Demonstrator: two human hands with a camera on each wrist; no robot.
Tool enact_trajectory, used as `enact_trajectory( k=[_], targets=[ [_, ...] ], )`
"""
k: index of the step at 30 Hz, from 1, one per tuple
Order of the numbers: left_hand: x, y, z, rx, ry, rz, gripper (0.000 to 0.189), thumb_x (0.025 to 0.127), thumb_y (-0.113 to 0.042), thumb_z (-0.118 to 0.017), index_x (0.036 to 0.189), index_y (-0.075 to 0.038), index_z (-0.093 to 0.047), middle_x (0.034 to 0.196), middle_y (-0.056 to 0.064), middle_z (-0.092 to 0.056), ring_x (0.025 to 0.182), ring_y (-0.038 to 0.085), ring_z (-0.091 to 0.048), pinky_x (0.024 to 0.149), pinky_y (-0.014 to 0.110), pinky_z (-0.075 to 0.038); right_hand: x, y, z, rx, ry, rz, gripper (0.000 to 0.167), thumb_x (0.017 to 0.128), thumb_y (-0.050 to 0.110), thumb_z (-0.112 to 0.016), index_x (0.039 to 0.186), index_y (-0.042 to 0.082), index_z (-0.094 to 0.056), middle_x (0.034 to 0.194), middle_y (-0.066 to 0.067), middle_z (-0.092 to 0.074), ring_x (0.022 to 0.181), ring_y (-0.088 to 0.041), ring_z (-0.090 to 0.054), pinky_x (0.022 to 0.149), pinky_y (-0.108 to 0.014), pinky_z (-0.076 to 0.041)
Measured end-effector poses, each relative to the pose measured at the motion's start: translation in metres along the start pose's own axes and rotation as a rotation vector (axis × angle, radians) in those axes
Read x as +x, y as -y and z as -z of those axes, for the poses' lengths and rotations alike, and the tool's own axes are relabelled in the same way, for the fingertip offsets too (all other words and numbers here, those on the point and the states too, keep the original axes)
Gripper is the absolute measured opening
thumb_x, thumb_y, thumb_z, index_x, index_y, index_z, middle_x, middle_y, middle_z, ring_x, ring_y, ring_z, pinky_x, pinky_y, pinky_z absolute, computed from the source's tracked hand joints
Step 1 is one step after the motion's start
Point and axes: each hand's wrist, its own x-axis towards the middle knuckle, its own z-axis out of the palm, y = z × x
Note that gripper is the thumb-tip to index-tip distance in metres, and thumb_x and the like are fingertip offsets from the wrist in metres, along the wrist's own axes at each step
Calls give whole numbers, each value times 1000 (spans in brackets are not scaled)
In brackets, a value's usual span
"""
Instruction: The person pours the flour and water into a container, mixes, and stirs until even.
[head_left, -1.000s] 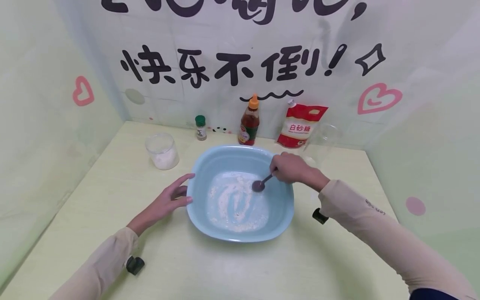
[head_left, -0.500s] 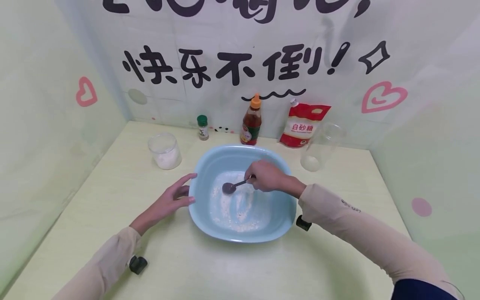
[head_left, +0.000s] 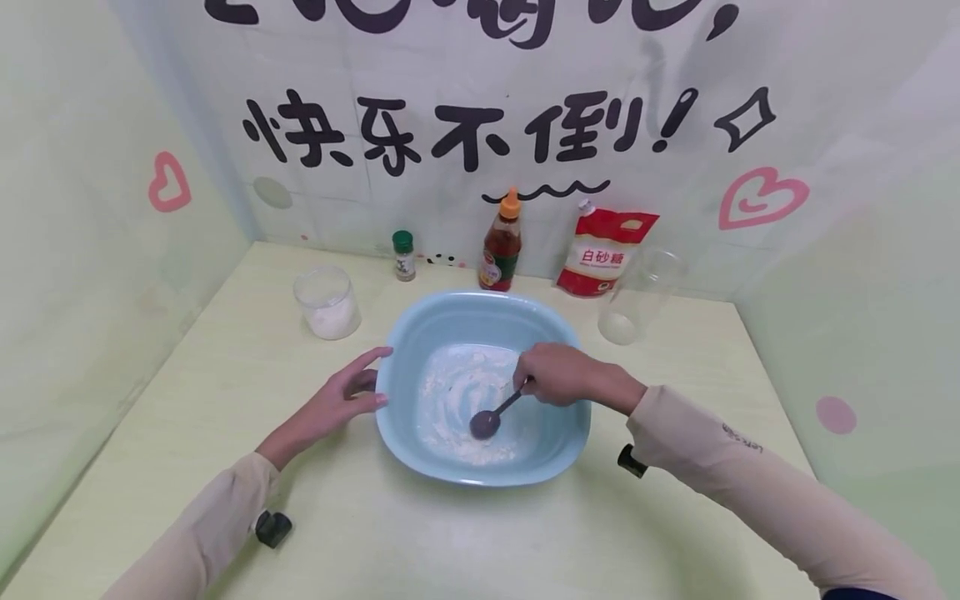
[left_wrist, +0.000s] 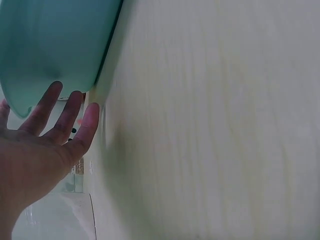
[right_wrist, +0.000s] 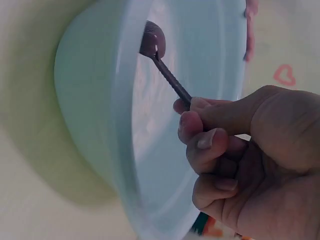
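Note:
A light blue basin (head_left: 480, 309) stands on the table, with a white flour-like powder (head_left: 450, 392) smeared across its bottom. My right hand (head_left: 558, 372) pinches the handle of a dark brown spoon (head_left: 485, 425), whose bowl is down in the powder in the near half of the basin. The right wrist view shows thumb and fingertips on the spoon's handle (right_wrist: 171, 80), the other fingers curled. My left hand (head_left: 333, 400) touches the basin's left rim. In the left wrist view its fingers (left_wrist: 65, 120) are spread and fairly straight beside the basin's outer wall (left_wrist: 55, 45).
Behind the basin stand a green-capped shaker (head_left: 403, 256), a sauce bottle (head_left: 501, 247) with an orange cap and a red sugar pouch (head_left: 600, 254). A clear cup (head_left: 327, 304) of white powder stands back left. A clear container (head_left: 637, 296) is back right. Walls bound the table.
The right hand has swept the spoon from the basin's right side leftward, then toward the near side, and the powder's streaks have shifted. The left hand has stayed at the rim.

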Motion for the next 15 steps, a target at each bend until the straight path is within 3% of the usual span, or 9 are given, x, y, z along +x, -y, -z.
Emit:
enact_trajectory(
  k=[3, 7, 15],
  targets=[
    [1, -1, 1, 8, -6, 2, 69, 96, -15, -66, 156, -17, -31, 135, 24, -60, 126, 40, -57, 102, 37, -49, 0, -11, 7, -34, -50, -65, 19, 89, 12, -74, 107, 12, -79, 99, -6, -76, 80, -20, -61, 74, -30, -56],
    [2, -2, 1, -2, -3, -8, 69, 97, -13, -65, 156, -14, -30, 135, 27, -60, 126, 42, -57, 99, 31, -50, 6, -22, 12, -58, -127, -114, 23, 87, 12, -76, 109, 10, -78, 103, -10, -76, 79, -23, -62, 73, -32, -58],
    [3, -2, 0, -25, -4, 15, 70, 96, -15, -66, 156, -16, -30, 138, 27, -57, 128, 43, -55, 99, 33, -51, 26, -17, 12, -24, -178, -84, 19, 89, 9, -73, 107, 8, -78, 104, -11, -77, 81, -23, -62, 72, -29, -56]
  ],
)
